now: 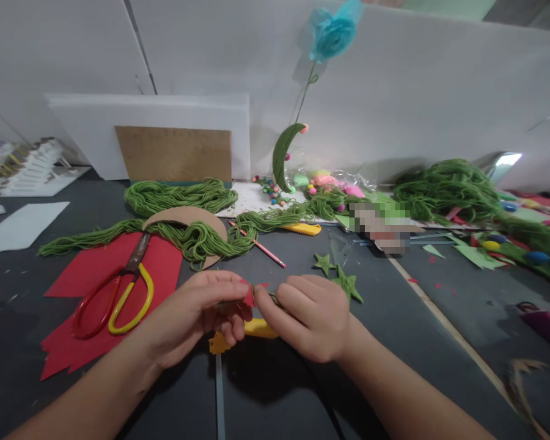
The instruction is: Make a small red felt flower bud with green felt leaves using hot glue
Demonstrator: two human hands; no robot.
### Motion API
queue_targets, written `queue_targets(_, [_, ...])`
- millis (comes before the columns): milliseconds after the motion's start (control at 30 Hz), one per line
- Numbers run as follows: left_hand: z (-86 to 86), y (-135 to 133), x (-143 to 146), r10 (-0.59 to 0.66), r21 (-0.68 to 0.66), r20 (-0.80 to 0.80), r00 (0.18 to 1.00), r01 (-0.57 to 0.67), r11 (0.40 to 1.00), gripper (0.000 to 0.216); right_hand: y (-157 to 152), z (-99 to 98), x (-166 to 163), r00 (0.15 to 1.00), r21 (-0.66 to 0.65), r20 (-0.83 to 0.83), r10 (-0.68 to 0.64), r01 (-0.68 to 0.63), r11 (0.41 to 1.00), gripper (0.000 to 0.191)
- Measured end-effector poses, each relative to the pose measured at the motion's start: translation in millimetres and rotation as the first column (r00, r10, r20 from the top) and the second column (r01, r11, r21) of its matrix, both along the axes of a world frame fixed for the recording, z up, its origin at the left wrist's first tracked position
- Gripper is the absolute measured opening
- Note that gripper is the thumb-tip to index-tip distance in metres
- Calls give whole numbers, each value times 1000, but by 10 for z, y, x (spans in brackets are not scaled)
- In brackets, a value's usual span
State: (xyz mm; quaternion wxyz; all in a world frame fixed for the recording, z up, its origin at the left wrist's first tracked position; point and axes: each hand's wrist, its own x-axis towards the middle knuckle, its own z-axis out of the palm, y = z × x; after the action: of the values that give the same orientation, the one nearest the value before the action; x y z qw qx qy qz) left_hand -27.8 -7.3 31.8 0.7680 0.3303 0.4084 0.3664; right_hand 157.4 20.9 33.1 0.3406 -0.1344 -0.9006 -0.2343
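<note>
Red paper piece (248, 297), small and pointed at the edges, raised above the dark tabletop (266, 406) between two bare hands. Left hand (217, 305): thumb and forefinger closed on the piece from its left side, remaining fingers curled loosely beneath. Right hand (309, 318): fingers folded into a loose fist, thumb tip close against the right side of the piece, seemingly closed on a thin green strand (273, 296); exact contact hard to make out among the overlapping fingertips.

Handling, by judgement: probably almost weightless, thin and bendable, dry rather than slippery, prone to creasing or tearing at the narrow points. Best taken flat near the middle, with light thumb-and-finger pressure; less safely by a single point. Strand likely soft and limp, hence best pinched close to the paper and kept gently taut.

Position relative to the grip: at the fingertips rather than deep in either palm, largely covered by the left fingers, with a small red part exposed towards the right thumb. Directly below and partly hidden, a yellow plastic tool (262, 329). To the left, red sheets (77, 266) with cut edges, beneath red-and-yellow-handled scissors (132, 266). Just beyond the right hand, a green star (347, 284) and a smaller green star (324, 264).
</note>
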Motion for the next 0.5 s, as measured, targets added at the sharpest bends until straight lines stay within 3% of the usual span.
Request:
queue_targets(67, [-14, 5, 28, -11, -7, 11, 1000, 11, 1000, 8, -9, 13, 7, 1000, 0, 6, 14, -14, 1000, 19])
queue_targets(167, [-17, 10, 47, 72, 27, 7, 997, -73, 997, 7, -4, -29, 18, 1000, -27, -7, 16, -17, 999, 20])
queue_targets(367, [-16, -16, 57, 194, 97, -25, 981, -191, 977, 9, -4, -143, -27, 992, -257, -95, -84, 57, 965, 9])
queue_targets(500, [-38, -8, 62, 205, 157, -66, 977, -193, 969, 8, -25, -129, -76, 992, -310, -88, -95, 64, 949, 13])
